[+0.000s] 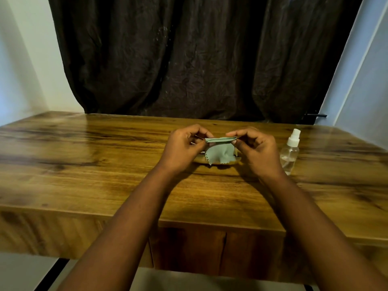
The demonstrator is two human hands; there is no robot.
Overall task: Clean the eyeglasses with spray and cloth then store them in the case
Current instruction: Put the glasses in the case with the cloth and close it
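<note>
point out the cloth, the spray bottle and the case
cloth (218, 153), head view, on its hanging middle below the folded edge.
spray bottle (289, 153), head view, on its clear body.
case (225, 162), head view, on the brown rim that shows below the cloth.

A single wide-angle view, worn on the person's head, looks forward and down across the wooden surface (105, 156). Both forearms enter from the lower edge and reach to mid-frame, where the hands meet close to the camera. The surface's near edge crosses the lower third; a dark curtain (199, 59) fills the upper half, with pale walls bending at both sides.
</note>
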